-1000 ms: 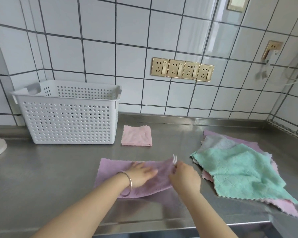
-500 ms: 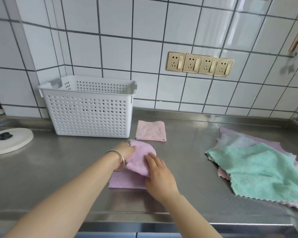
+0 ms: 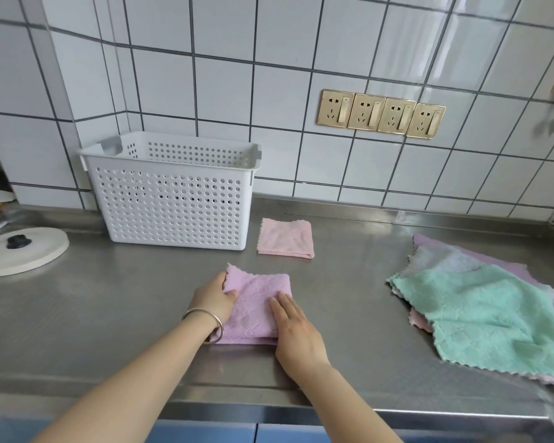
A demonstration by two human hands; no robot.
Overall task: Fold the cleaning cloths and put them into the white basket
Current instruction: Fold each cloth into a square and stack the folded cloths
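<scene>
A lilac cleaning cloth [image 3: 256, 302] lies folded into a small rectangle on the steel counter in front of me. My left hand [image 3: 213, 297] pinches its left edge near the far corner. My right hand [image 3: 296, 330] rests flat on its right half, fingers together and pointing away. A folded pink cloth [image 3: 285, 238] lies behind it, just right of the white perforated basket [image 3: 173, 203], which stands against the tiled wall. To the right is a loose pile of unfolded cloths [image 3: 480, 308] with a mint green one on top.
A round white lid with a black knob [image 3: 23, 251] lies at the far left of the counter. A row of gold wall sockets [image 3: 381, 114] sits above the counter. The counter's front edge [image 3: 269, 407] runs just below my forearms.
The lilac cloth, spread long a second ago, has been folded over from right to left into a compact rectangle. My right hand has let go and now lies flat on it.
</scene>
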